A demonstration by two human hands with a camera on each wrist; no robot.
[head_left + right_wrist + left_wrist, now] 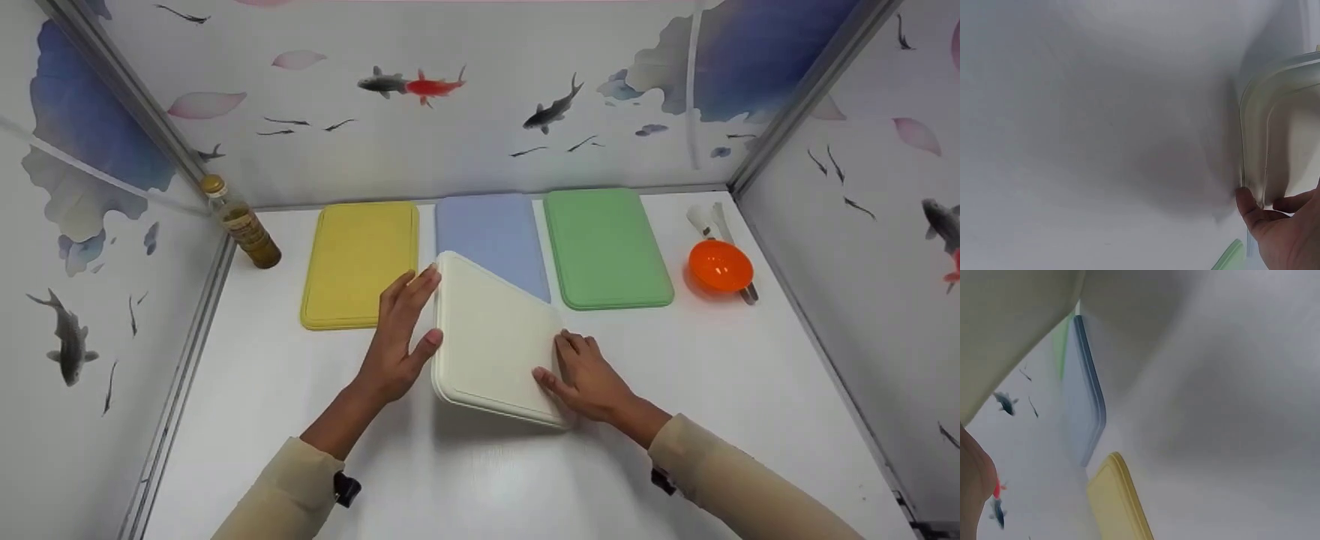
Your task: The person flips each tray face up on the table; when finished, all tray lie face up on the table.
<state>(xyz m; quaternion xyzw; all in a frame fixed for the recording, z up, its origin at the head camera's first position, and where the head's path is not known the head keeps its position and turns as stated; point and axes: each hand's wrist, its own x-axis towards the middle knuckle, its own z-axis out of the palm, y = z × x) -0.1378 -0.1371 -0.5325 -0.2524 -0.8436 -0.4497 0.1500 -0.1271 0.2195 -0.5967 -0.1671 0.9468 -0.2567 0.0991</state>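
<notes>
A person's right grip (596,382) is clamped on a tilted cream panel (495,345); the left grip (397,341), fingers extended, touches its opposite edge. A blue panel (491,232) lies beyond both.

Nothing can be read (the label (241,220) on the bottle (244,228) is too small).

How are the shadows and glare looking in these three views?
Head: small glints on the orange bowl, soft shadow under the tilted cream panel; left wrist: broad soft shadows over the white tabletop; right wrist: greyish overall, darker shadow along the panel's edge.
</notes>
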